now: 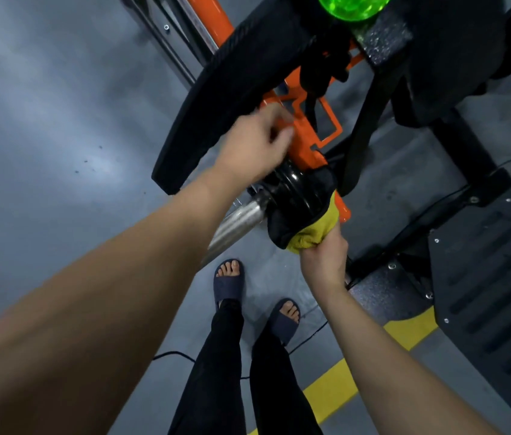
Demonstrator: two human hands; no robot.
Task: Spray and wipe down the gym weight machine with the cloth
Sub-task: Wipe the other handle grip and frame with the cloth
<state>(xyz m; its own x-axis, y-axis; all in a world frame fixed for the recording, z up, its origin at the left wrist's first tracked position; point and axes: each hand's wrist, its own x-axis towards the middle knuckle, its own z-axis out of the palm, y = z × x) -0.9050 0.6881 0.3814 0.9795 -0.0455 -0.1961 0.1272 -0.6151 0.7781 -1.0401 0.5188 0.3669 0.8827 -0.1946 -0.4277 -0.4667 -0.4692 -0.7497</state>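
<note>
while fingers of the right hand (324, 259) clench the cloth (310, 233), its yellow and black folds bunch against the glossy black discs (291, 189) on the orange machine frame (307, 136); the left hand (254, 146) is blurred, fingers curled, grip unclear.

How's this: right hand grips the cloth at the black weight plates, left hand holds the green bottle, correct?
No: the left hand holds no bottle; it is by the orange frame. The head view shows the green bottle up on the machine. The right hand does grip the cloth at the black weight plates.
</note>
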